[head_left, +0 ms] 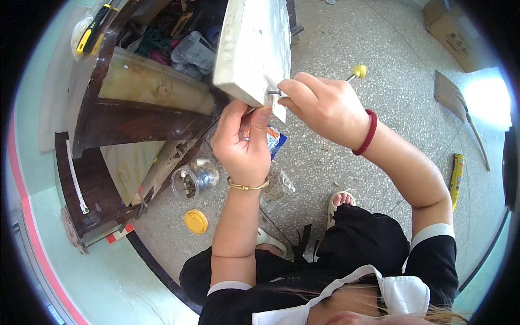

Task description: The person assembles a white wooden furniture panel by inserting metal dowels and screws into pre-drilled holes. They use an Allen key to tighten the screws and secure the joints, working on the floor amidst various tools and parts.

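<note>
While the left hand pinches the near end of a thick, white, slab-like panel at its twelve o'clock, the right hand curls narrowly round a slim metal rod with a round yellow end. Just beyond its fingertips, a short grey metal pin meets the panel; whether it joins the rod, I can't tell. Straight, steady pressure with the panel braced seems best. At the hands' eight o'clock lies a clear plastic jar; farthest, at two, a brown cardboard box.

One white panel touching the left grip, one yellow-ended rod at the right grip; two wristbands, one behind each; below the left grip, one jar, one lid.
</note>
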`<state>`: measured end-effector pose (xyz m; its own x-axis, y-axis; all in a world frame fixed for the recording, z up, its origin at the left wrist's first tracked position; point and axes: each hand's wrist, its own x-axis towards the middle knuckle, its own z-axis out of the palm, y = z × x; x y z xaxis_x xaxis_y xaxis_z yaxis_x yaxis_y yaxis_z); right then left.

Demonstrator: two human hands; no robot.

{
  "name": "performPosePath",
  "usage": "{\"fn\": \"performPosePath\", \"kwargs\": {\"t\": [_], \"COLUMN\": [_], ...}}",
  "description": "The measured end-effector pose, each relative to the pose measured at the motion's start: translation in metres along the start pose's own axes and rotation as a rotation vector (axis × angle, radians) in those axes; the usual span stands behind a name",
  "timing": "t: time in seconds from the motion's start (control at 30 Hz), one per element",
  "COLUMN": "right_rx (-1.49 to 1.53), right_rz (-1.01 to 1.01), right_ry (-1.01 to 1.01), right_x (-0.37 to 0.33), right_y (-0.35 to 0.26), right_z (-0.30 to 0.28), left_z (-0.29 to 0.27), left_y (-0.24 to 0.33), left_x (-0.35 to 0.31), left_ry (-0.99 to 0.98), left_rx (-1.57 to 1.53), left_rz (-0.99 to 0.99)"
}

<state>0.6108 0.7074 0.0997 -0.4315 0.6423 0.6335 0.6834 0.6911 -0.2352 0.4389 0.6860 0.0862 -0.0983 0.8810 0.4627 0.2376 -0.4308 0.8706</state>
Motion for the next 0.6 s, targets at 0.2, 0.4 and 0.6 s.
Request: {"fn": "performPosePath", "kwargs": {"t": [0.2,0.4,0.6], "right_rx": [-0.062,0.019,0.31], "right_rz": [-0.173,-0.13,0.163], "right_ry": [-0.006,0.059,0.061], "right_x": [0.003,0.002,0.002], "right_y": [0.012,0.014,-0.002], "right_z": [-0.003,0.012,0.017], "left_z": [0.003,0.005,0.005], "left_y": [0.004,0.004,0.002], "left_x": [-0.001,-0.001,-0.001], "left_ry": [-0.026,-0.025,0.008], "left_rx": [0.039,0.047,0.095], "left_rz": [-0.009,-0.007,0.023]}}
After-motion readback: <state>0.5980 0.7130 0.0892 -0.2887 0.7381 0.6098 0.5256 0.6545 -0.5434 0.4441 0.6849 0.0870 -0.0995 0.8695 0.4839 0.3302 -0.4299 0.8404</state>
